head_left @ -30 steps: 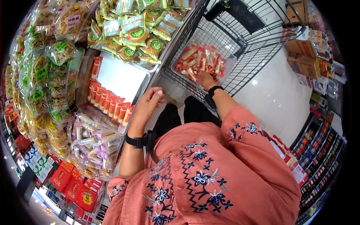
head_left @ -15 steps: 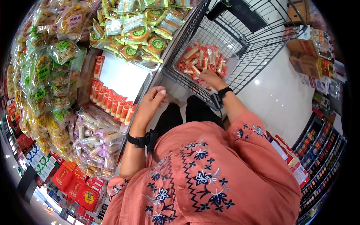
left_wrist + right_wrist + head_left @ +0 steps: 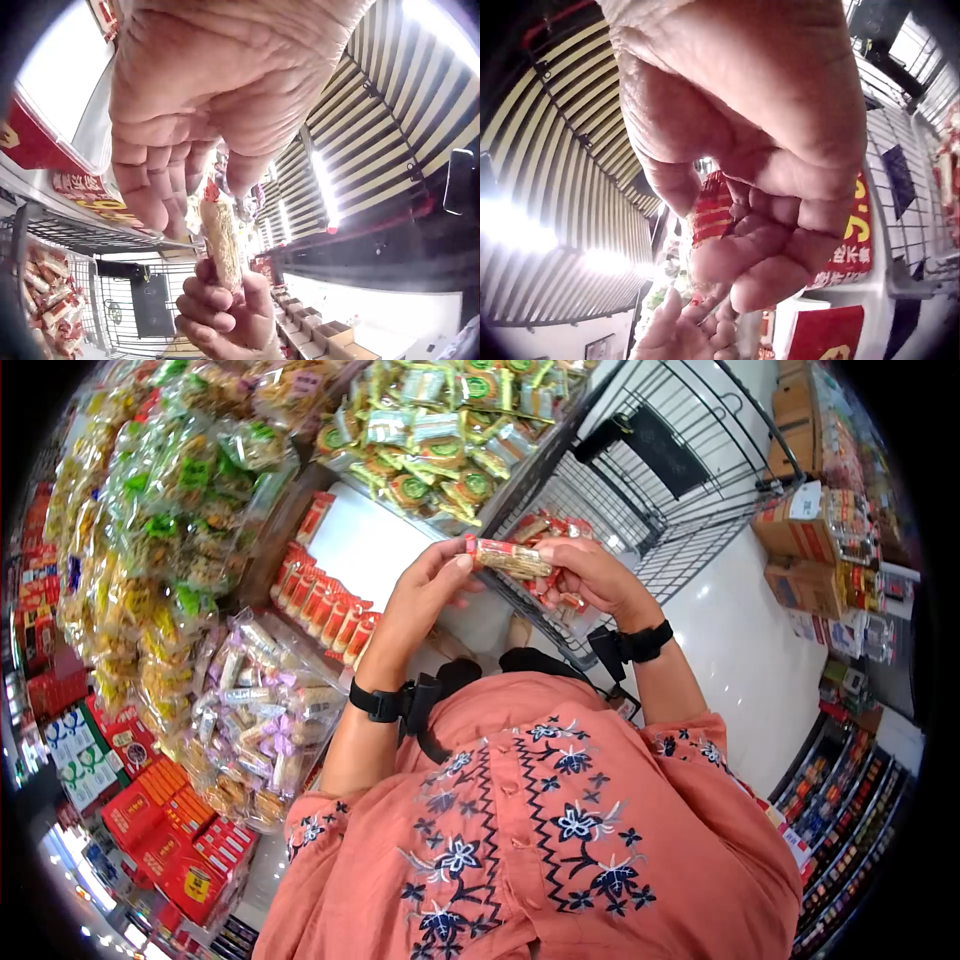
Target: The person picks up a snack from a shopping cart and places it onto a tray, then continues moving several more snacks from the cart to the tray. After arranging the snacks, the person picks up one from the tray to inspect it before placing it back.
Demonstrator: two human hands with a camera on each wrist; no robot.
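Note:
A wrapped snack bar (image 3: 512, 558) with a pale, grainy middle and red ends is held up between both hands, in front of the body. My left hand (image 3: 425, 585) pinches its left end between thumb and fingers; the left wrist view shows the red tip of the snack bar (image 3: 212, 193) at those fingertips. Thumb and curled fingers of my right hand (image 3: 595, 575) grip the other end. Below the right hand, a heap of similar red-wrapped bars (image 3: 560, 525) lies in a clear bin in the cart, partly hidden by that hand.
The black wire shopping cart (image 3: 690, 550) stands ahead on the right. A white-bottomed display tray (image 3: 370, 550) at left holds a row of red-wrapped bars (image 3: 325, 610). Around it are piled green-yellow packets (image 3: 430, 440), purple-wrapped sticks (image 3: 265, 710) and bagged snacks (image 3: 180, 490).
My right hand has come up out of the cart's bin with a snack bar. The left hand has moved right to meet it and taken the bar's other end.

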